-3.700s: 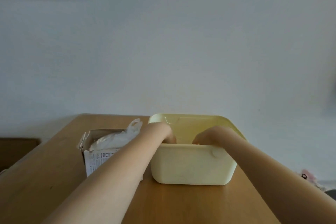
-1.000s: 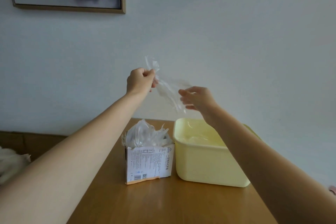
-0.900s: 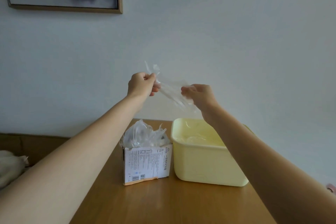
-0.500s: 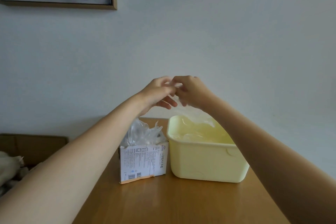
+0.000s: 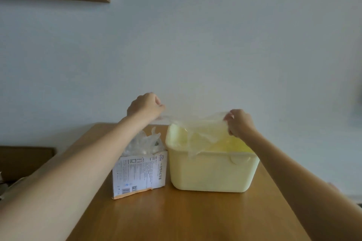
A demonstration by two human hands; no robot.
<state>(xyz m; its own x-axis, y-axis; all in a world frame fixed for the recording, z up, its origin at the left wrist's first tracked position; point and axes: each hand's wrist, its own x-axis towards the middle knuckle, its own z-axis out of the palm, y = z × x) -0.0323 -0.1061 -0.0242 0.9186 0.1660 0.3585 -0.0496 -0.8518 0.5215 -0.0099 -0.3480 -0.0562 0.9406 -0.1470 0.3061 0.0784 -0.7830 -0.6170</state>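
**Glove pulled wide over tub**

Our left hand (image 5: 145, 106) and right hand (image 5: 238, 122), together half a second ago, now stand apart. Each pinches an end of the clear plastic glove (image 5: 197, 126), stretched just above the yellow tub (image 5: 209, 174). We judge it ready to drop in.

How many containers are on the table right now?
2. The cardboard box, stuffed with clear plastic, stands left of centre; the yellow tub stands close on its right, under the clear film held above it. None seems hidden.
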